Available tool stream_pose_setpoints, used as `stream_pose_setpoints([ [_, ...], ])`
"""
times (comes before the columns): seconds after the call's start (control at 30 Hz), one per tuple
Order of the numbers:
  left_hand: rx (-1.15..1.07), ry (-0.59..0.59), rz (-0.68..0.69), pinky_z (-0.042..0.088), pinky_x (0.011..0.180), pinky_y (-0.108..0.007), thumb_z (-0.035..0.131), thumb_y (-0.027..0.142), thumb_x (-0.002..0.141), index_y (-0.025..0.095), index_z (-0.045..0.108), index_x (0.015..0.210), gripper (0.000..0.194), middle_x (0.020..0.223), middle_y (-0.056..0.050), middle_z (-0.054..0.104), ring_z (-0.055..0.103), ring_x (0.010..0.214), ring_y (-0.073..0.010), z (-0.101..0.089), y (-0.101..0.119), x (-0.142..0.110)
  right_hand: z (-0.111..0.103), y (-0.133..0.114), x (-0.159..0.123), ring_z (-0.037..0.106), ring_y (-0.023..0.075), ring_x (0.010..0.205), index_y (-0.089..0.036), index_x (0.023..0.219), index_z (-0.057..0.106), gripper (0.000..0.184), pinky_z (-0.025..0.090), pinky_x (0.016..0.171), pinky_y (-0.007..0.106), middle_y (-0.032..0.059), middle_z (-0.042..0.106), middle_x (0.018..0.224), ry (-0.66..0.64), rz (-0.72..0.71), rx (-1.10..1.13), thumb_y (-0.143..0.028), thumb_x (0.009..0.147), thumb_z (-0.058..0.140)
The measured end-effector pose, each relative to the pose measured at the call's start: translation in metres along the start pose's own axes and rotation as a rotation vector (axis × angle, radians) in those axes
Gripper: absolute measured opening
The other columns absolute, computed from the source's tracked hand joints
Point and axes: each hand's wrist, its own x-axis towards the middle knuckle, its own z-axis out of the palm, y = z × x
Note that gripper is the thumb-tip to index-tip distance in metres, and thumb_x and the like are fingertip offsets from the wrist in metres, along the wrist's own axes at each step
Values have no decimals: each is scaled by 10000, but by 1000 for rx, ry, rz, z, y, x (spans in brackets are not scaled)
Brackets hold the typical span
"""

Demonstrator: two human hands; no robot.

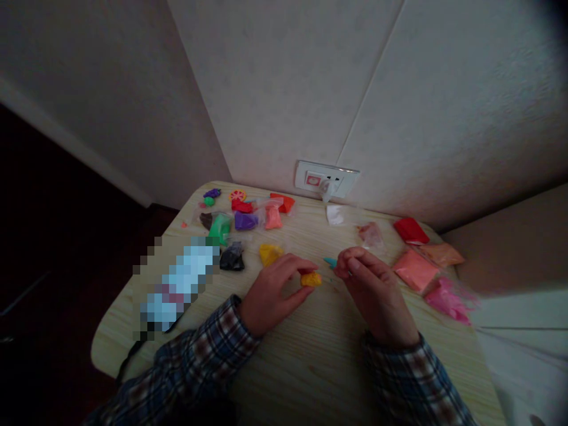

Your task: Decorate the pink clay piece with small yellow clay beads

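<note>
My left hand [276, 291] pinches a small yellow lump of modelling clay [311, 279] between thumb and fingers, a little above the table; its surface looks rough. To the right, my right hand [371, 284] is closed, with thumb and fingertips pressed together. A teal pointed piece [331, 261] sticks out just left of those fingertips; whether they grip it or it lies behind them, I cannot tell. Behind my left hand lies a bag of yellow clay [268, 254]. Tiny crumbs dot the table between the hands.
Clay bags sit on the wooden table [310, 367]: black [232, 257], green [219, 228], purple [245, 220], white [335, 215], coral [416, 270], pink [448, 299]. Small shaped pieces [212, 193] occupy the far left corner. A blurred-out device [186, 284] lies left. The wall socket [327, 178] holds a plug.
</note>
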Motion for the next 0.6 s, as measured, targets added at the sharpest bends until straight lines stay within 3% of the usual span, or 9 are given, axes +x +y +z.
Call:
stream_pose_setpoints([
  [0.17,-447,15,-216,541,815,-299,651,268,861,166,677,1017,188,992,-65,731,677,899,-171,-5,4,4,0,0,-3,475,143,670,-226,700,678,226,390,628,268,-13,556,672,-23,-41,-102,-413,737,799],
  [0.37,-500,73,-215,536,734,-257,760,227,752,166,673,936,212,973,-57,680,635,903,-166,-3,1,4,-1,1,-4,492,134,671,-247,734,713,156,393,624,256,-19,578,675,-73,-105,-194,-385,792,760],
  [0.6,-616,74,-255,521,720,-262,761,188,724,161,636,911,226,934,-54,673,629,881,-165,1,2,3,6,1,-6,534,153,743,-277,748,759,83,438,664,273,5,584,764,-186,-159,-238,-351,766,791],
])
